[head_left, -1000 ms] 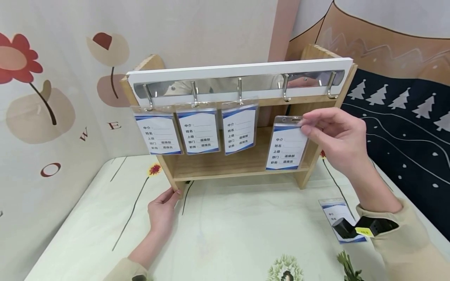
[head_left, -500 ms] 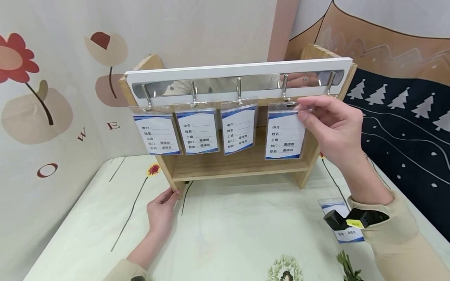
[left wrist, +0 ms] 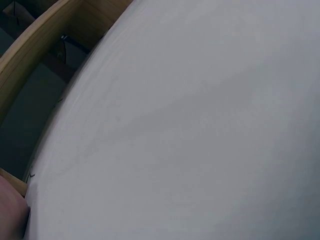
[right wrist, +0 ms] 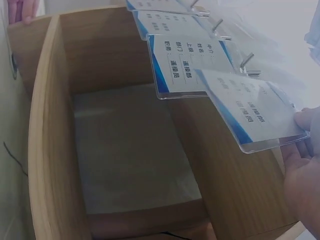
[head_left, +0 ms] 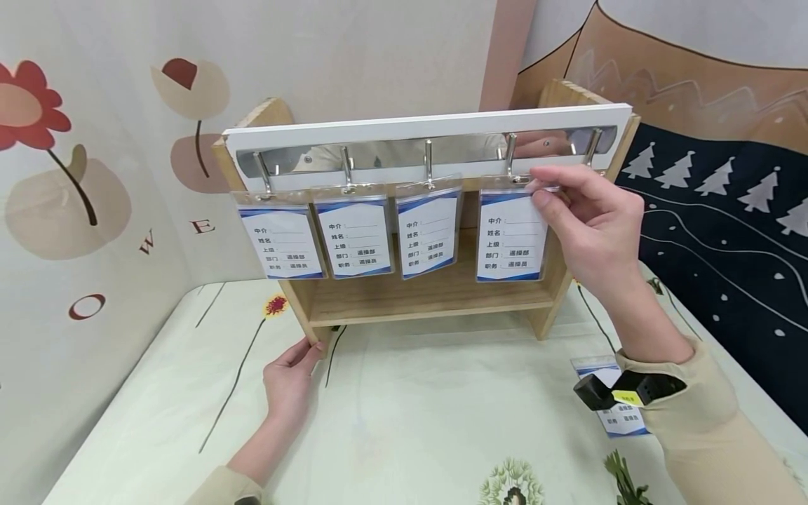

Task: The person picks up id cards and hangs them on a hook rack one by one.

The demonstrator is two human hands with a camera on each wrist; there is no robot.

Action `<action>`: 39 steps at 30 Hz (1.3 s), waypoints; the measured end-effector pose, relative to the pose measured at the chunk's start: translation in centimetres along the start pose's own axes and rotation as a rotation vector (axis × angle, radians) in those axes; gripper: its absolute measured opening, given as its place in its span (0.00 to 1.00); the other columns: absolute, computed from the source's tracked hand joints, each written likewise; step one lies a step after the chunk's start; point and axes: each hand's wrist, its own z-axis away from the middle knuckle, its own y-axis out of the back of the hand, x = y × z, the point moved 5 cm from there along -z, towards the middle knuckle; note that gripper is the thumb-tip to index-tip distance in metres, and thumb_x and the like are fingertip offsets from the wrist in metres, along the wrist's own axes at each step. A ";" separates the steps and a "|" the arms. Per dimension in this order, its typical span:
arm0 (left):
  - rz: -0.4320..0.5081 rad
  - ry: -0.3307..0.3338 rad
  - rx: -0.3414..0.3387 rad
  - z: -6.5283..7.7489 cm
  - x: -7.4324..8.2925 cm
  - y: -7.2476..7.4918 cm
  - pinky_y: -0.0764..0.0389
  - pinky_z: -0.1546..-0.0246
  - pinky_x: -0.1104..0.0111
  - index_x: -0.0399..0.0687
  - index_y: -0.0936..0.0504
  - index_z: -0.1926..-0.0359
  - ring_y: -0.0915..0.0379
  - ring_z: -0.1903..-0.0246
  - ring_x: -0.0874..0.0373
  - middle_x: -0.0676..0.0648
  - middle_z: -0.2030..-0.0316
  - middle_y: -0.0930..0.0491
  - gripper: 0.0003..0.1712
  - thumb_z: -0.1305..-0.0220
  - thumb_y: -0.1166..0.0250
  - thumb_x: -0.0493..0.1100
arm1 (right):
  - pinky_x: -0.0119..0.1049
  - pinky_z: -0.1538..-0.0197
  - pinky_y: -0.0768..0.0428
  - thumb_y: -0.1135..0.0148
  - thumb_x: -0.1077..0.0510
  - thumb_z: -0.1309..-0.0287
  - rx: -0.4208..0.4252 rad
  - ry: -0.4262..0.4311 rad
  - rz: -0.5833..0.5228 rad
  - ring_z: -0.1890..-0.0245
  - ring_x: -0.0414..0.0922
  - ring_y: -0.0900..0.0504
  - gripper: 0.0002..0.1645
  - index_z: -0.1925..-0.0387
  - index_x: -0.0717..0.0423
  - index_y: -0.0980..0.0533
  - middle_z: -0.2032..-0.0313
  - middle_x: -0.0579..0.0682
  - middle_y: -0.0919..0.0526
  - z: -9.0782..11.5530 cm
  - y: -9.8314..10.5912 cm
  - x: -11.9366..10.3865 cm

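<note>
My right hand (head_left: 593, 228) pinches a clear-sleeved ID badge (head_left: 511, 242) by its upper right corner. The slot of this badge is right at the tip of the fourth hook (head_left: 510, 156) from the left. In the right wrist view the same badge (right wrist: 250, 107) hangs tilted, thumb (right wrist: 304, 119) on its front and fingers behind. Three similar badges (head_left: 287, 242) hang from the hooks to the left. Down low, my left hand (head_left: 290, 382) holds the foot of the wooden rack (head_left: 429, 298) at its left side.
Another badge (head_left: 625, 422) lies on the tablecloth (head_left: 442, 407), partly hidden under my right wrist camera (head_left: 593, 391). The fifth hook (head_left: 592, 149), at the right end of the white rail (head_left: 429, 119), is partly behind my hand. Printed curtains stand behind the rack.
My right hand has raised the badge and shifted it slightly left, from below the rail up to the fourth hook's tip. The left hand stays at the rack's foot.
</note>
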 end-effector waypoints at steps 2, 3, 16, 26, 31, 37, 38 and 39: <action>0.000 0.003 0.001 0.0 0.0 0.0 0.23 0.58 0.86 0.35 0.20 0.37 0.24 0.63 0.82 0.33 0.43 0.20 0.23 0.29 0.33 0.40 | 0.27 0.50 0.18 0.38 0.78 0.38 0.001 0.000 0.043 0.58 0.44 0.17 0.15 0.51 0.72 0.17 0.57 0.52 0.12 0.0 0.0 0.0; 0.001 0.004 0.000 0.0 0.0 0.0 0.23 0.58 0.86 0.35 0.20 0.37 0.24 0.63 0.82 0.33 0.42 0.21 0.23 0.29 0.33 0.40 | 0.27 0.50 0.18 0.38 0.79 0.39 0.000 0.003 0.059 0.58 0.44 0.16 0.15 0.51 0.72 0.17 0.57 0.52 0.12 0.0 -0.1 -0.1; 0.004 0.011 -0.011 0.0 -0.1 0.1 0.23 0.58 0.85 0.36 0.21 0.36 0.24 0.62 0.82 0.33 0.41 0.21 0.24 0.29 0.33 0.41 | 0.26 0.50 0.18 0.39 0.81 0.40 -0.033 0.026 0.216 0.56 0.43 0.17 0.17 0.50 0.72 0.17 0.55 0.47 0.13 -0.1 -0.4 -0.5; -0.003 0.012 -0.006 0.2 0.0 0.0 0.24 0.58 0.86 0.35 0.21 0.37 0.24 0.63 0.82 0.33 0.42 0.21 0.23 0.28 0.34 0.41 | 0.28 0.46 0.19 0.37 0.78 0.38 -0.048 -0.023 0.247 0.54 0.42 0.15 0.18 0.48 0.70 0.17 0.53 0.54 0.12 -0.2 -0.2 -0.6; -0.004 0.008 -0.006 0.2 0.0 0.0 0.24 0.58 0.86 0.35 0.21 0.37 0.24 0.62 0.81 0.33 0.42 0.21 0.23 0.28 0.34 0.41 | 0.27 0.46 0.19 0.37 0.78 0.38 -0.022 -0.081 0.240 0.54 0.43 0.15 0.18 0.49 0.67 0.16 0.55 0.51 0.12 -0.2 -0.2 -0.8; -0.015 0.008 -0.005 0.1 -0.1 0.1 0.24 0.58 0.87 0.36 0.21 0.36 0.24 0.61 0.81 0.33 0.42 0.21 0.23 0.28 0.34 0.41 | 0.26 0.47 0.19 0.37 0.76 0.36 -0.040 -0.120 0.254 0.53 0.45 0.16 0.18 0.47 0.63 0.15 0.53 0.53 0.12 -0.4 -0.3 -1.1; -0.018 0.009 -0.006 0.0 -0.1 0.1 0.24 0.58 0.87 0.36 0.21 0.36 0.24 0.61 0.81 0.34 0.41 0.21 0.23 0.28 0.34 0.42 | 0.26 0.47 0.19 0.37 0.76 0.36 -0.042 -0.128 0.261 0.53 0.45 0.16 0.18 0.47 0.63 0.15 0.53 0.52 0.12 -0.4 -0.3 -1.1; -0.021 0.011 -0.006 0.0 -0.1 0.1 0.25 0.58 0.87 0.36 0.21 0.36 0.23 0.59 0.79 0.34 0.41 0.21 0.24 0.28 0.34 0.42 | 0.26 0.47 0.19 0.37 0.76 0.36 -0.044 -0.136 0.266 0.53 0.45 0.16 0.19 0.47 0.63 0.15 0.52 0.51 0.12 -0.4 -0.3 -1.1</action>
